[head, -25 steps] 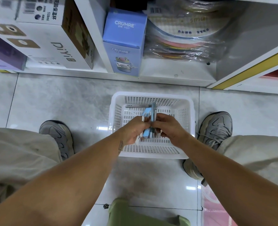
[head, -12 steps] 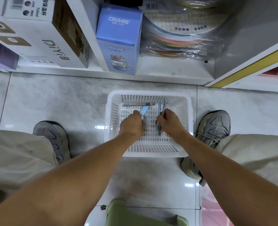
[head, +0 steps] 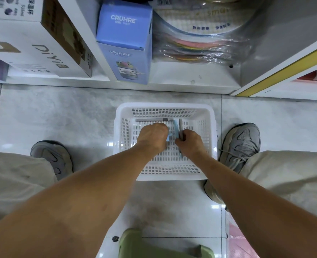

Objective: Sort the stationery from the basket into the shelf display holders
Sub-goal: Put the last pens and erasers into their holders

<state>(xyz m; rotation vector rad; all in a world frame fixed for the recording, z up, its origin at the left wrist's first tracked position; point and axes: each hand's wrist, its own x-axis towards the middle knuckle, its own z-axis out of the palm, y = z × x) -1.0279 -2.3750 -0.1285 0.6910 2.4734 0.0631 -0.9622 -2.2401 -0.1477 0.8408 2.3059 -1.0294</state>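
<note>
Reaching farther in since: left hand (head: 152, 137), basket (head: 212, 116).

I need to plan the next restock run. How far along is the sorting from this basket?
Done: the white basket is nearly empty; whether earlier items reached the holders cannot be seen. In hand: the right hand grips a grey pen and a blue one; the left hand is curled over a blue item, grip unclear. Left: one grey pen lies along the far wall, and carrying everything to the holders, which are out of view.
</note>
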